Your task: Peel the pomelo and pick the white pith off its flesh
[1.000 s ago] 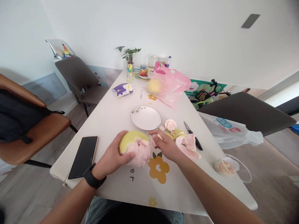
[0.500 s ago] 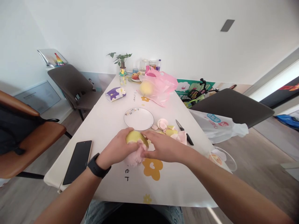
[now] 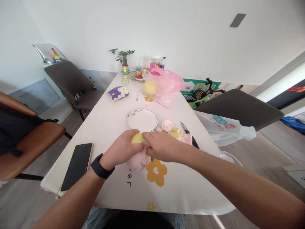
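Between my hands is a partly peeled pomelo (image 3: 140, 159), yellow rind on its far side and shaggy pink pith facing me. My left hand (image 3: 122, 146) wraps around its left side. My right hand (image 3: 162, 144) is closed on the rind at the upper right, thumb pressed near the torn edge; its fingertips are partly hidden. Just beyond the fruit lies a white plate (image 3: 142, 120) with a small printed pattern. To the right are peeled rind pieces (image 3: 176, 135), yellow outside and pink inside, and a knife (image 3: 190, 135) with a black handle.
A phone (image 3: 77, 167) lies at the left edge. Farther back are a tissue pack (image 3: 117, 93), another pomelo (image 3: 150, 87) in a pink plastic bag (image 3: 169, 82), a potted plant (image 3: 124, 58) and fruit on a dish (image 3: 138, 76). A white bag (image 3: 224, 127) hangs at the right.
My right hand has moved left from beside the rind pieces onto the pomelo and closed on its rind. My left hand keeps its hold. The camera view has shifted somewhat.
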Demonstrator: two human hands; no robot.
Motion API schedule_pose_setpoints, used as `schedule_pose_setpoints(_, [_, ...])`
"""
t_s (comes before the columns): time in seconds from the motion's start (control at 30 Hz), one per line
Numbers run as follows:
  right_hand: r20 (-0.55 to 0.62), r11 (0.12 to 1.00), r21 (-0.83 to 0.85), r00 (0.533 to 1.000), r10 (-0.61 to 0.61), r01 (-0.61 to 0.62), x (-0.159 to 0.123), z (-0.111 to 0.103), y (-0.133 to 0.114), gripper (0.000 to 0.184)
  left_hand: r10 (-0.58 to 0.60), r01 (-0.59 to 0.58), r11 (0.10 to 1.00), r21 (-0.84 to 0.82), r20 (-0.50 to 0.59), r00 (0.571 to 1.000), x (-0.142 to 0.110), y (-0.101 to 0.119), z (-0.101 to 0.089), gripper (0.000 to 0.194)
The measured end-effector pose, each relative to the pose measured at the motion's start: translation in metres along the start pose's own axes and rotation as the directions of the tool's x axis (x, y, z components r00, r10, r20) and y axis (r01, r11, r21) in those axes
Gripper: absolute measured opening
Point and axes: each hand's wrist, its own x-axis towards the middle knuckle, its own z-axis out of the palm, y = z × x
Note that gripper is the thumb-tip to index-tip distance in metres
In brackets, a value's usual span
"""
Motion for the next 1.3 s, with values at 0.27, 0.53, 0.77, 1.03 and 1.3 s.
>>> schedule_pose_setpoints(0.27, [-0.017, 0.998, -0.018, 0.998, 0.057, -0.057, 0.006, 0.012, 0.006, 0.028, 0.038, -0.038, 0.999, -0.003, 0.008, 0.999, 0.004, 0.005, -0.002, 0.040])
schedule_pose_setpoints(0.53, [0.014, 0.988, 0.081, 0.991, 0.130, -0.131, -0.003, 0.010, 0.010, 0.028, 0.010, -0.009, 1.000, -0.028, 0.021, 1.000, 0.003, 0.006, 0.001, 0.046])
schedule_pose_setpoints(0.77, [-0.118, 0.962, 0.150, 0.962, 0.247, -0.228, 0.005, 0.031, 0.008, 0.023, -0.034, 0.034, 0.999, -0.026, 0.017, 0.999, 0.000, 0.001, 0.000, 0.051])
schedule_pose_setpoints(1.03, [-0.365, 0.612, 0.783, 0.716, 0.596, -0.111, -0.001, 0.081, 0.008, 0.021, -0.087, 0.085, 0.994, -0.066, -0.017, 0.996, -0.008, 0.003, 0.005, 0.054])
schedule_pose_setpoints(1.3, [0.078, -0.318, 0.897, 0.598, 0.797, 0.307, -0.002, 0.111, -0.011, 0.011, -0.099, 0.091, 0.991, -0.100, -0.081, 0.992, -0.017, 0.006, 0.010, 0.052])
